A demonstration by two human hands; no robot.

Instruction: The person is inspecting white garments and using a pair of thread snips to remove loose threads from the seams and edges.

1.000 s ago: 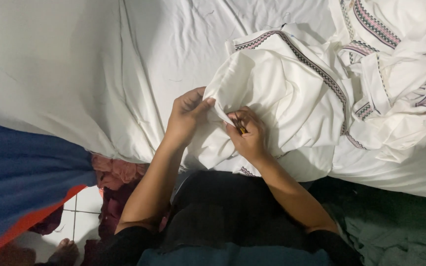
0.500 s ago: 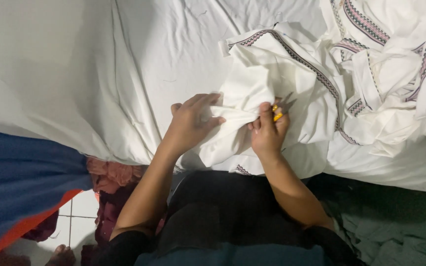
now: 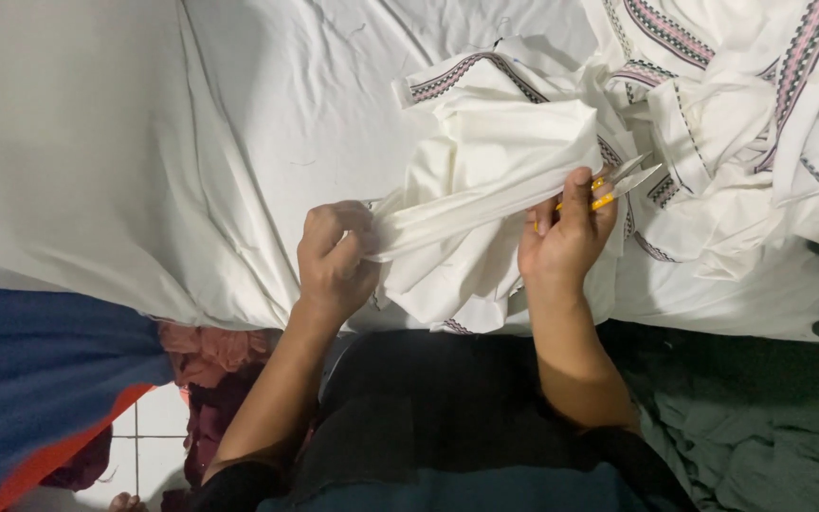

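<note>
My left hand pinches one end of a white cloth and pulls it tight. My right hand is closed on the other end, and it also holds small yellow snips (their blades point up and to the right). The cloth stretches like a band between my two hands, over a white sheet. More white cloths with striped trim are piled just to the right. A blue cloth with an orange edge hangs at the lower left, near a reddish one.
</note>
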